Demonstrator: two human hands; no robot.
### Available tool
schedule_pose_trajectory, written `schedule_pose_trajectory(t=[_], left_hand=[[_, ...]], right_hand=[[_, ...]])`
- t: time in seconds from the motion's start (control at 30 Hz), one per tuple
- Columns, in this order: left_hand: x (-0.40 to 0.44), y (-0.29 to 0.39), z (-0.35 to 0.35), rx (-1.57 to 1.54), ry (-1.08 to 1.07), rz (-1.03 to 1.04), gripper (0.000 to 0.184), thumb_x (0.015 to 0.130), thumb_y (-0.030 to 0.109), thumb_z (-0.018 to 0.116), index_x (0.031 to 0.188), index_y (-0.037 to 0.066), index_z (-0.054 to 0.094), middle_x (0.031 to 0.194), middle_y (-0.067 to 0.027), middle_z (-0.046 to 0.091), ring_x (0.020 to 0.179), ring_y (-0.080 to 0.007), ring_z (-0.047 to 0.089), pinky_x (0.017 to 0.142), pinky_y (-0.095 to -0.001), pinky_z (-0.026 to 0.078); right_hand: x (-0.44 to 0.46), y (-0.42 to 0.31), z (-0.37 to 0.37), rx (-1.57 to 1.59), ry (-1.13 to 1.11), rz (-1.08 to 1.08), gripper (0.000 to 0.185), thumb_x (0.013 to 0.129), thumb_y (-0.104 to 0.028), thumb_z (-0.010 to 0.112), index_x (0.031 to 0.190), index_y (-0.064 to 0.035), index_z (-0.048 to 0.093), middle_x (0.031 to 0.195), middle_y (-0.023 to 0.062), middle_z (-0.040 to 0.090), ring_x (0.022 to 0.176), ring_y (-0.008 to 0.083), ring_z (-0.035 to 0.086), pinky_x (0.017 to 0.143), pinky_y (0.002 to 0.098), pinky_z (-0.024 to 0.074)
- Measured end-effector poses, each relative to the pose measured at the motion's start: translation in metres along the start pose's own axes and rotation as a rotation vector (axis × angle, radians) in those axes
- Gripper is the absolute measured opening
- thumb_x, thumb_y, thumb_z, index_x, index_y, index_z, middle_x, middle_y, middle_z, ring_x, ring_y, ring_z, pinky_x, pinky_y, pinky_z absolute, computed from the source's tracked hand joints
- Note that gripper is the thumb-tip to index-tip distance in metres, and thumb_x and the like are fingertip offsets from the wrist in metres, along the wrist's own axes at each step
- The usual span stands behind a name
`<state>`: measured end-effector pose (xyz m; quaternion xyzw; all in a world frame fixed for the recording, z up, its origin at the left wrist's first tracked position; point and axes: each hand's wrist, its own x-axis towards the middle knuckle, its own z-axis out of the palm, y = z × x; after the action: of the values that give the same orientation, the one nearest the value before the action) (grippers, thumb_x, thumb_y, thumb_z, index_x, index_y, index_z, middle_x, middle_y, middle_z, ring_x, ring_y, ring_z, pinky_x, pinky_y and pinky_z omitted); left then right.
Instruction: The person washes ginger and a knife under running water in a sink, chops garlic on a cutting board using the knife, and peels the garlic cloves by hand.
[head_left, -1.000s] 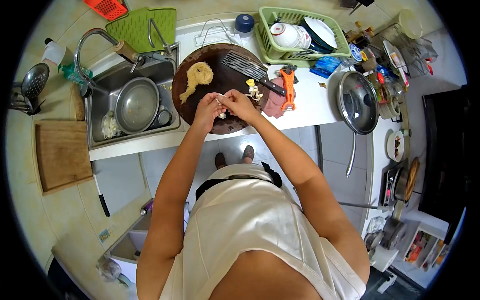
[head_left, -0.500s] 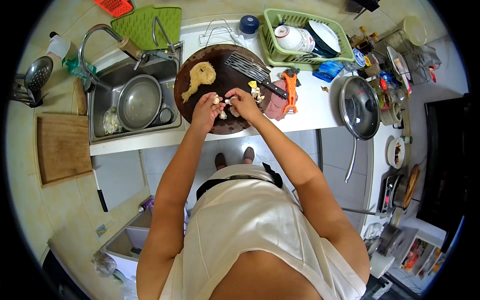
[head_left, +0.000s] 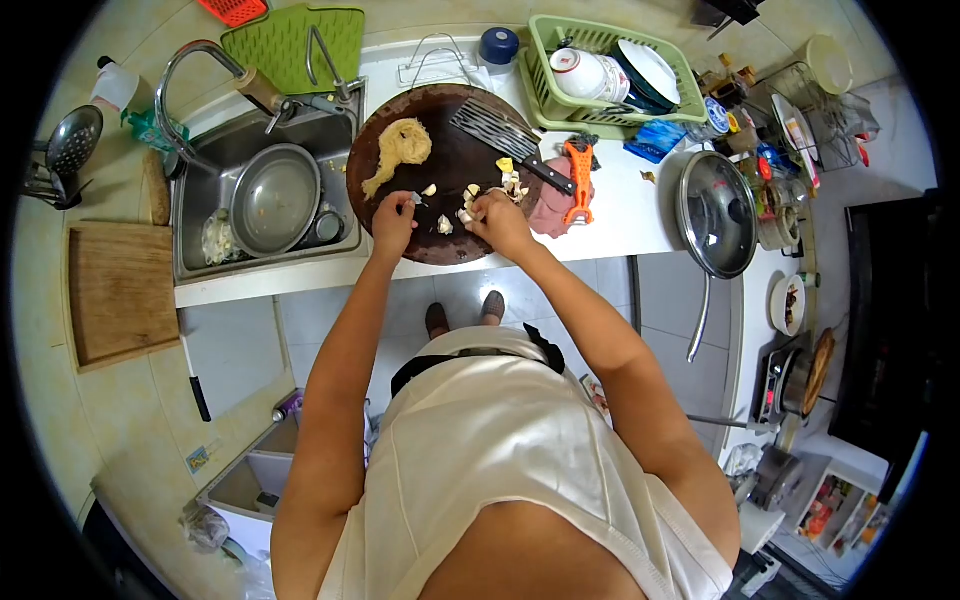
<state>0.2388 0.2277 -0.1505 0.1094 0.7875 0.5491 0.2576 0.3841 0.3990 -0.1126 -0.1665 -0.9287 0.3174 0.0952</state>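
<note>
On a round dark chopping board (head_left: 440, 120) lie several pale garlic cloves (head_left: 445, 225) and bits of peel. My left hand (head_left: 395, 222), at the board's left front, pinches a small whitish scrap of garlic skin (head_left: 417, 198). Over the garlic at the right front is my right hand (head_left: 503, 224), its fingers closed at the cloves; what they hold, if anything, is hidden. A yellowish fibrous clump (head_left: 405, 145) rests at the back left. The cleaver (head_left: 500, 130) lies across the back right, its black handle over the pink cloth (head_left: 553, 210) beside an orange peeler (head_left: 579, 182).
The sink (head_left: 210, 200) at the left holds a metal basin (head_left: 277, 200). Behind the counter's middle stands a green dish rack (head_left: 610, 90) with bowls and plates. A glass-lidded pan (head_left: 716, 215) sits at the right, its handle projecting over the edge.
My hands have moved apart, the left to the board's left front and the right down to the garlic pile. A clove now lies on the board between them, where the left hand held one.
</note>
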Motion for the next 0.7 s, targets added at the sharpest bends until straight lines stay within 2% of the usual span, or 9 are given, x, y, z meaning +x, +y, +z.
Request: schedule_pose_trajectory(t=[0.13, 0.23, 0.33, 0.37, 0.47, 0.5, 0.57, 0.63, 0.7], left_hand=[[-0.008, 0.013, -0.001, 0.142, 0.029, 0.11, 0.024, 0.091, 0.014, 0.059, 0.113, 0.005, 0.062, 0.105, -0.0067, 0.063, 0.068, -0.0132, 0.062, 0.062, -0.0266, 0.05], [-0.006, 0.006, 0.003, 0.433, 0.267, 0.618, 0.025, 0.087, 0.01, 0.062, 0.112, 0.003, 0.063, 0.111, -0.0104, 0.062, 0.082, -0.0208, 0.064, 0.07, -0.0293, 0.051], [-0.024, 0.029, 0.011, 0.31, 0.02, 0.392, 0.03, 0.082, 0.007, 0.064, 0.112, 0.006, 0.062, 0.114, -0.01, 0.06, 0.096, -0.0283, 0.062, 0.084, -0.0342, 0.05], [-0.026, 0.029, 0.015, 0.336, 0.005, 0.532, 0.032, 0.081, 0.005, 0.064, 0.112, 0.007, 0.062, 0.117, -0.0094, 0.059, 0.1, -0.028, 0.061, 0.085, -0.0351, 0.049], [-0.021, 0.028, 0.032, 0.495, -0.151, 0.685, 0.037, 0.079, 0.003, 0.066, 0.116, 0.007, 0.062, 0.117, -0.0102, 0.058, 0.098, -0.0302, 0.06, 0.085, -0.0372, 0.048], [-0.025, 0.04, 0.035, 0.498, -0.246, 0.611, 0.033, 0.076, 0.004, 0.067, 0.109, 0.008, 0.061, 0.108, -0.01, 0.058, 0.095, -0.032, 0.06, 0.08, -0.04, 0.049], [-0.019, 0.035, 0.045, 0.632, -0.224, 0.644, 0.029, 0.075, 0.004, 0.068, 0.102, 0.008, 0.059, 0.102, -0.0097, 0.057, 0.093, -0.0326, 0.059, 0.078, -0.0412, 0.048], [-0.02, 0.038, 0.051, 0.712, -0.188, 0.652, 0.026, 0.072, 0.005, 0.071, 0.092, 0.009, 0.054, 0.094, -0.0091, 0.055, 0.09, -0.0332, 0.059, 0.074, -0.0429, 0.047], [-0.022, 0.038, 0.053, 0.711, -0.203, 0.687, 0.028, 0.072, 0.006, 0.071, 0.094, 0.009, 0.055, 0.094, -0.0093, 0.055, 0.091, -0.0327, 0.059, 0.074, -0.0427, 0.048]], right_hand=[[-0.006, -0.01, 0.008, -0.157, 0.07, -0.076, 0.025, 0.074, -0.016, 0.075, 0.093, -0.0041, 0.064, 0.093, 0.014, 0.058, 0.081, 0.0339, 0.063, 0.073, 0.0413, 0.0512], [-0.001, -0.003, 0.018, -0.054, 0.098, 0.015, 0.023, 0.076, -0.015, 0.073, 0.093, -0.0036, 0.063, 0.093, 0.0147, 0.059, 0.08, 0.035, 0.063, 0.072, 0.0427, 0.0507], [0.002, 0.007, 0.027, 0.053, 0.15, 0.111, 0.021, 0.078, -0.013, 0.071, 0.094, -0.0033, 0.063, 0.092, 0.0157, 0.061, 0.079, 0.035, 0.063, 0.071, 0.0428, 0.0503], [0.003, 0.011, 0.031, 0.091, 0.175, 0.109, 0.022, 0.079, -0.014, 0.07, 0.097, -0.0024, 0.063, 0.089, 0.0167, 0.063, 0.075, 0.0323, 0.063, 0.069, 0.0401, 0.0503], [0.006, 0.013, 0.031, 0.281, 0.133, 0.255, 0.017, 0.078, -0.01, 0.068, 0.092, -0.0017, 0.065, 0.089, 0.0174, 0.065, 0.077, 0.0319, 0.064, 0.071, 0.0384, 0.0515], [0.007, 0.018, 0.035, 0.328, 0.106, 0.277, 0.017, 0.08, -0.012, 0.068, 0.093, -0.001, 0.064, 0.086, 0.0146, 0.066, 0.073, 0.0261, 0.064, 0.068, 0.0353, 0.0512], [0.006, 0.034, 0.046, 0.418, 0.051, 0.32, 0.019, 0.085, -0.014, 0.067, 0.096, 0.0005, 0.062, 0.082, 0.009, 0.066, 0.065, 0.0147, 0.062, 0.063, 0.0291, 0.0506], [0.003, 0.037, 0.046, 0.549, 0.037, 0.421, 0.015, 0.086, -0.012, 0.066, 0.095, 0.0004, 0.062, 0.082, 0.0063, 0.066, 0.065, 0.0117, 0.061, 0.062, 0.0266, 0.0506], [0.0, 0.04, 0.045, 0.534, 0.006, 0.471, 0.012, 0.087, -0.008, 0.064, 0.095, -0.0001, 0.062, 0.081, 0.0048, 0.065, 0.065, 0.0104, 0.061, 0.061, 0.0242, 0.0511]])
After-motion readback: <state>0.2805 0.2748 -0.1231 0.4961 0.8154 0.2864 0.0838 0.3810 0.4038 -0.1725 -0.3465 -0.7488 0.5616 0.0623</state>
